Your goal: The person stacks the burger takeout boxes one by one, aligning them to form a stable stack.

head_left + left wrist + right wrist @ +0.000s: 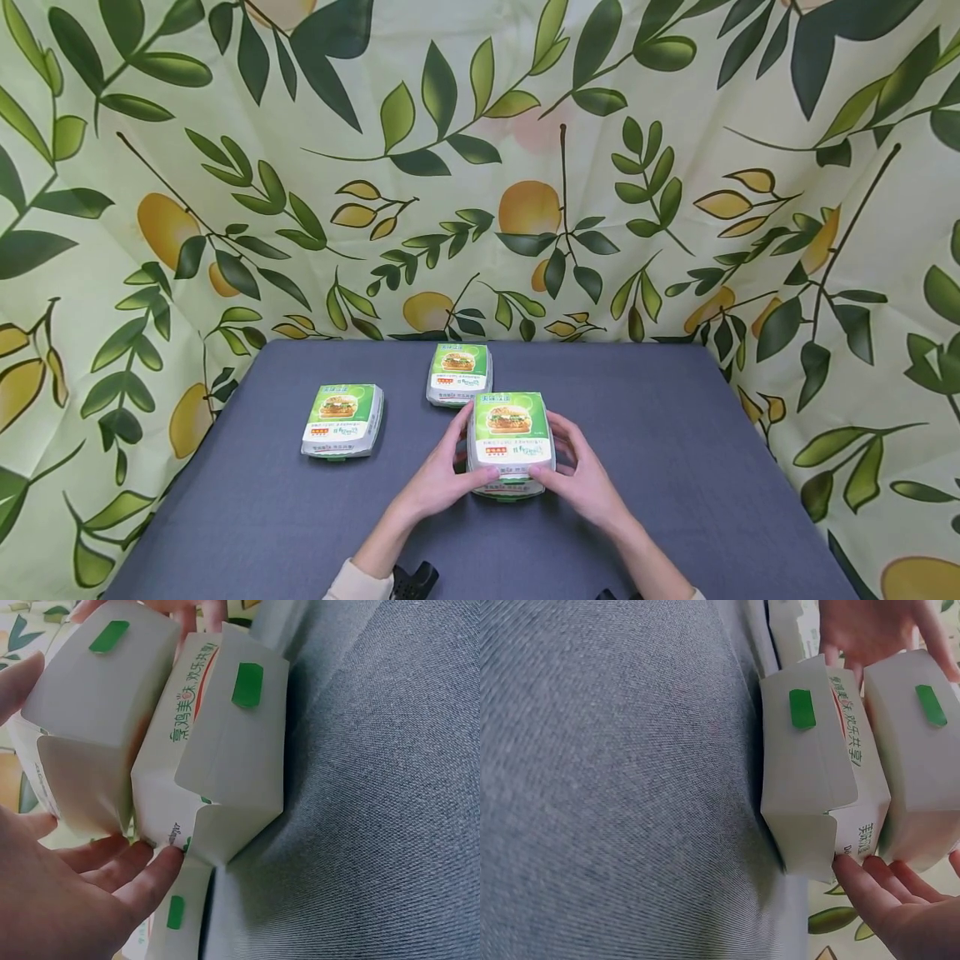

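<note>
Two burger boxes stand stacked near the middle of the table in the head view. The upper burger box (513, 425) has a green lid with a burger picture. Most of the lower burger box (510, 489) is hidden beneath it. My left hand (442, 475) grips the upper box's left side, thumb on its near face. From the other side my right hand (585, 475) holds the same box, its thumb also at the front. The wrist views show fingertips reaching to the lower box (232, 727) as well. Green tape (802, 709) marks its front flap.
Another burger box (460, 373) stands just behind the stack. A further one (342, 421) sits to the left on the dark grey tablecloth (247, 517). A leaf-and-fruit patterned curtain (450, 208) hangs behind and along both sides.
</note>
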